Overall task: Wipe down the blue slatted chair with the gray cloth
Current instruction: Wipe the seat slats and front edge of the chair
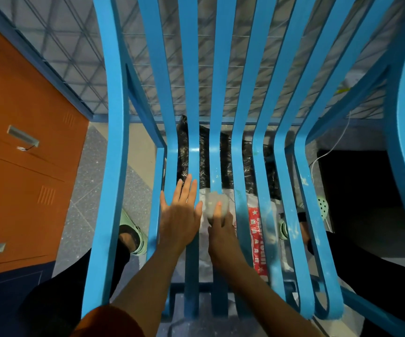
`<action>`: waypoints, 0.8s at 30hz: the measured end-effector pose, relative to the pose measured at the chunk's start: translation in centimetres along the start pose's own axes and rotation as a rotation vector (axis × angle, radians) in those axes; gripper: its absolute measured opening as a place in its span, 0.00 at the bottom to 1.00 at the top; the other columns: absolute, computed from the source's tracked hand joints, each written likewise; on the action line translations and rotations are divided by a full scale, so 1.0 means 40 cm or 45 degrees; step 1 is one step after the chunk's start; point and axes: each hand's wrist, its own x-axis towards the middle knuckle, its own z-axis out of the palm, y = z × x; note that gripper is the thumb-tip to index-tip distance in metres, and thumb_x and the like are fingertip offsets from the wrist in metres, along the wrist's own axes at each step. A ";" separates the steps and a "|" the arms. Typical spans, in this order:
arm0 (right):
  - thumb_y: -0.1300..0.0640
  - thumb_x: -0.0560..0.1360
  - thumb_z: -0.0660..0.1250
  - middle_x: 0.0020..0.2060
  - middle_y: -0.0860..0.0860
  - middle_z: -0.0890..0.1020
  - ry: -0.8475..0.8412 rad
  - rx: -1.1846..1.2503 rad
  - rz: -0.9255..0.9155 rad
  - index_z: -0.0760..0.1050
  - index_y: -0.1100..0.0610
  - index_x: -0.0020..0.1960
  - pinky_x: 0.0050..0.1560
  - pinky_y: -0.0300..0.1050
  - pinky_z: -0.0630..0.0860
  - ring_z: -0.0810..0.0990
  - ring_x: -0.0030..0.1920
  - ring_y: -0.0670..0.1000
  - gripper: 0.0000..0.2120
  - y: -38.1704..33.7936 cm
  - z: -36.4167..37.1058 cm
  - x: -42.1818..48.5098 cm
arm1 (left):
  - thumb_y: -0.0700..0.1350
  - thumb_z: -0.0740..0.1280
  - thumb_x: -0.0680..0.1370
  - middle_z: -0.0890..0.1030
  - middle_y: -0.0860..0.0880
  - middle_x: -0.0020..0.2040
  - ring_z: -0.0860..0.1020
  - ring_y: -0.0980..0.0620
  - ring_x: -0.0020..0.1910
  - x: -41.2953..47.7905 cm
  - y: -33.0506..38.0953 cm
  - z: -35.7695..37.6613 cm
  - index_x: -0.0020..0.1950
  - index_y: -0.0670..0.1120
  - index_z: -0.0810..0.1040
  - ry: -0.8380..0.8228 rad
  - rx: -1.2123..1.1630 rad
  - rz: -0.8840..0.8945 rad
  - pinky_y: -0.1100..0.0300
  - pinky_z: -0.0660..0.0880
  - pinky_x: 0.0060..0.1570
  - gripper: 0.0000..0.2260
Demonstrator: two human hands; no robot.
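Chair (116,166): blue, slatted, seen from above, mid-scene.
Cloth (215,203): gray, bunched, on a middle seat slat.
Right grip (221,229): grasping the cloth, one finger laid over its top.
Left grip (180,215): released, fingers straight, flat on the slats just left of the cloth.
Cabinet (26,142): orange, far left.
Bag (247,166): black, beneath the slats.

An orange cabinet (26,166) with metal handles (22,137) stood at the left on a gray speckled floor (94,181). A blue-framed wire mesh panel (58,45) spanned the upper area. A black plastic bag (246,161) lay on the floor; a white cord (335,144) hung at the right.
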 end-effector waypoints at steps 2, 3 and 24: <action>0.55 0.57 0.85 0.65 0.67 0.73 -0.001 -0.101 -0.016 0.62 0.64 0.72 0.53 0.60 0.81 0.76 0.61 0.70 0.51 -0.001 -0.008 0.018 | 0.57 0.52 0.81 0.60 0.48 0.79 0.63 0.48 0.76 0.007 0.002 0.000 0.79 0.48 0.60 0.027 -0.042 -0.009 0.35 0.63 0.68 0.27; 0.56 0.65 0.81 0.70 0.67 0.67 -0.055 -0.113 -0.007 0.58 0.63 0.76 0.62 0.63 0.75 0.68 0.68 0.71 0.47 -0.001 -0.016 0.025 | 0.57 0.51 0.81 0.60 0.49 0.79 0.62 0.48 0.76 0.004 0.003 0.001 0.79 0.48 0.60 0.034 -0.055 -0.010 0.35 0.62 0.69 0.27; 0.64 0.79 0.57 0.64 0.69 0.71 0.174 0.216 0.045 0.59 0.65 0.76 0.60 0.56 0.76 0.75 0.58 0.67 0.26 0.023 -0.101 0.165 | 0.57 0.47 0.81 0.56 0.50 0.80 0.59 0.49 0.78 -0.011 -0.003 0.006 0.80 0.49 0.57 0.027 -0.077 -0.036 0.36 0.60 0.70 0.28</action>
